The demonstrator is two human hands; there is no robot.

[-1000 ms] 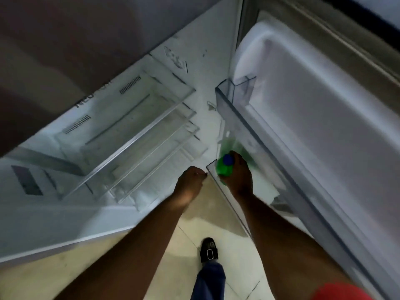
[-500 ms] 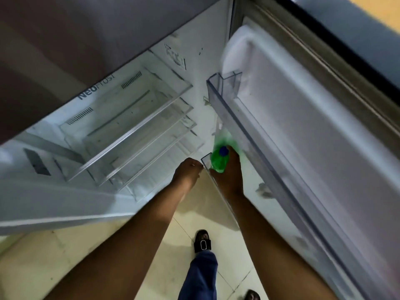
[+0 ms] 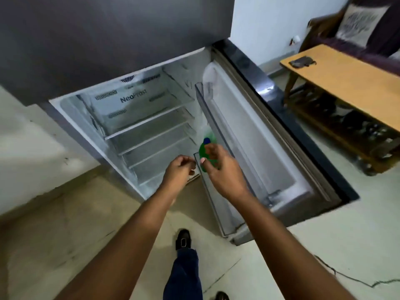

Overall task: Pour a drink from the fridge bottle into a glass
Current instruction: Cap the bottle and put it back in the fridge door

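A green bottle [image 3: 206, 150] with a blue cap is gripped by my right hand [image 3: 220, 169], lifted just above the lower door shelf [image 3: 216, 204] of the open fridge door [image 3: 259, 135]. My fingers wrap its body and hide most of it. My left hand [image 3: 179, 169] hovers beside it at the shelf's corner, fingers loosely curled, holding nothing. No glass is in view.
The fridge interior [image 3: 147, 126] has several bare glass shelves. A wooden table [image 3: 346, 83] with a dark object on it stands to the right, a sofa behind it. My foot [image 3: 183, 239] is on the tiled floor; a cable [image 3: 346, 278] lies at right.
The bottle has risen out of the door shelf in my right hand. My head has pulled back, bringing the room and table into view. My left hand has come off the shelf corner.
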